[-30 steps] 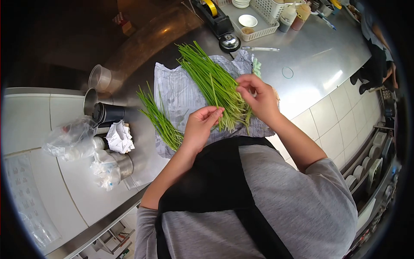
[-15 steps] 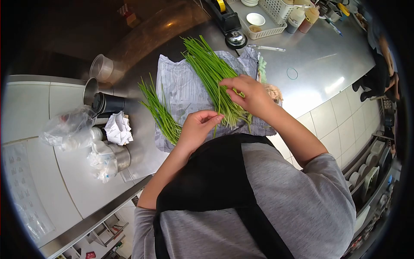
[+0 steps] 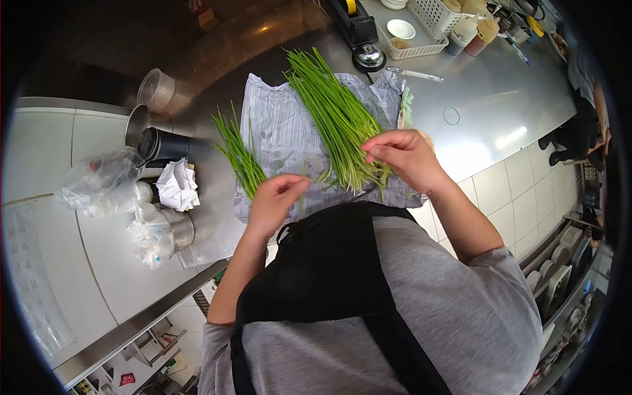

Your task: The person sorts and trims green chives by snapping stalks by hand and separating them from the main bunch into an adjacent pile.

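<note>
A large bundle of long green chives (image 3: 332, 112) lies slantwise on a crumpled printed paper sheet (image 3: 266, 108). To its left rests a smaller pile of chives (image 3: 237, 155). My left hand (image 3: 271, 201) is over the sheet's lower left, beside the small pile and partly covering its lower end. Its thumb and forefinger are pinched together, and what they hold, if anything, is too blurred to make out. At the right edge of the big bundle is my right hand (image 3: 409, 157), thumb and fingertips closed near the stalks' lower part. Whether a stalk is between them is unclear.
Behind the sheet stand a call bell (image 3: 368, 58), a tape dispenser (image 3: 355, 26) and a white tray (image 3: 415, 49). A pen (image 3: 415, 74) and a rubber band (image 3: 451, 116) lie to the right. Cups and a metal container (image 3: 178, 230) line the left.
My hands have moved apart: the left went left, towards the small pile, and the right shifted right and slightly down along the bundle. The view has shifted slightly.
</note>
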Demonstrator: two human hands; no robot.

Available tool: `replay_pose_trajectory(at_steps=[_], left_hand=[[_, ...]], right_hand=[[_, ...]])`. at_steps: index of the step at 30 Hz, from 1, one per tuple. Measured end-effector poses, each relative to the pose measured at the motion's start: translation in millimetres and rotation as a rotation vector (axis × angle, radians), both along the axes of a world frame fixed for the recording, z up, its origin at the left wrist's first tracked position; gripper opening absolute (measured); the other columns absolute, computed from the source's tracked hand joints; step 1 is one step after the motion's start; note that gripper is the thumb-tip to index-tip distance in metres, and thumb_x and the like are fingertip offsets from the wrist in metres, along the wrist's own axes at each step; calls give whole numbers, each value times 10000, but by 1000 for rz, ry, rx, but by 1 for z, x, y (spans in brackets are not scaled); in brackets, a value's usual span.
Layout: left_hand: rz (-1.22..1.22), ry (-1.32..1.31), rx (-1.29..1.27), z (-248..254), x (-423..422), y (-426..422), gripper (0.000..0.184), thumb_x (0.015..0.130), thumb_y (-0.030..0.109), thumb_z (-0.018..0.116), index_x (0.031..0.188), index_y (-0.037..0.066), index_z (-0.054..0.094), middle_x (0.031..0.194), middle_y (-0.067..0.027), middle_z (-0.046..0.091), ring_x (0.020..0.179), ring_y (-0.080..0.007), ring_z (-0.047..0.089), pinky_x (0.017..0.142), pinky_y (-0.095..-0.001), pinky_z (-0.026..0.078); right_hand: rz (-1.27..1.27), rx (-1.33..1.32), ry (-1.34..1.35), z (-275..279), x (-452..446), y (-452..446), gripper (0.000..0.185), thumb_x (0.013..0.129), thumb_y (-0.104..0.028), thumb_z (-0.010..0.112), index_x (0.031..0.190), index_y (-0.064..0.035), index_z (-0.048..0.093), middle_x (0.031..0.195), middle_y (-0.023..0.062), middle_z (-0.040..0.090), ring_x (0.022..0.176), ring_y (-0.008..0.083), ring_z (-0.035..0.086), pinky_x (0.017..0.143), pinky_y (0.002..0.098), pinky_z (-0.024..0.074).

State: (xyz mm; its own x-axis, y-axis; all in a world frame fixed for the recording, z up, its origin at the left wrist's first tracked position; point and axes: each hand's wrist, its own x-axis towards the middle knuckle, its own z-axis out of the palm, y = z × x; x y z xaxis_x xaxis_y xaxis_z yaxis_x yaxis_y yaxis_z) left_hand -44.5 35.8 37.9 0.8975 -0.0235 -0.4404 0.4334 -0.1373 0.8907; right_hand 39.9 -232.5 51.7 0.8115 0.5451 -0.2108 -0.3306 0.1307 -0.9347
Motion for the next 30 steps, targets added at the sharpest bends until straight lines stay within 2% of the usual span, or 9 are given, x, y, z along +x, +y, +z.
replay_pose_trajectory(at_steps=[2,5,9,14,18,24,25,27,30], left_hand=[[141,-62,43,-13,-5,22,149,855,108,650,969,13,661,768,4,622,672,-46,517,622,-198,405],[379,-143,142,-42,-15,62,173,844,98,663,995,18,638,734,13,600,632,-45,503,590,-194,394],[569,-198,219,-68,-23,89,241,830,94,676,1047,26,598,717,2,595,608,-49,496,582,-199,400],[498,-181,460,-73,-27,92,285,809,127,699,1057,34,595,734,-11,592,603,-61,488,571,-210,402],[450,-249,673,-62,-25,84,301,795,141,708,1070,62,613,863,-28,560,621,-78,483,568,-214,402],[380,-355,600,-37,-7,53,270,807,137,694,1066,94,628,890,-17,527,654,-76,475,590,-230,413],[381,-354,602,-31,-4,46,270,807,137,694,1066,94,628,890,-17,527,654,-76,475,590,-230,413],[247,-247,320,-23,5,27,231,845,154,656,1064,84,626,919,-23,558,688,-79,507,632,-233,432],[13,-135,83,-13,24,-5,216,896,173,595,1072,48,614,940,-32,591,732,-79,534,669,-220,441]], right_hand=[[14,-141,-118,-6,0,-16,146,856,-139,635,969,-78,705,878,41,658,749,146,593,740,273,477],[127,-877,-895,-33,-10,-33,152,777,-101,658,920,-103,708,945,56,586,964,259,534,847,355,434],[111,-1068,-885,-37,-10,-24,80,750,-114,665,822,-103,699,929,37,582,932,246,519,809,376,419],[-96,-1317,-1142,-26,-1,13,65,739,-173,639,768,-117,654,860,21,565,911,218,505,748,422,359],[-22,-1292,-1140,-37,9,27,102,748,-200,642,788,-107,652,829,5,601,880,215,540,742,424,365],[58,-1263,-998,-54,23,33,147,779,-240,635,752,-96,639,770,19,663,790,238,613,749,431,375],[79,-1176,-806,-46,26,32,134,784,-221,639,774,-87,645,752,31,657,752,229,615,744,412,396],[100,-1089,-616,-45,33,26,124,790,-203,643,795,-79,650,733,42,651,713,220,617,740,393,418],[29,-615,-353,-49,39,17,123,811,-162,650,845,-43,656,700,40,635,644,143,586,687,300,452]])
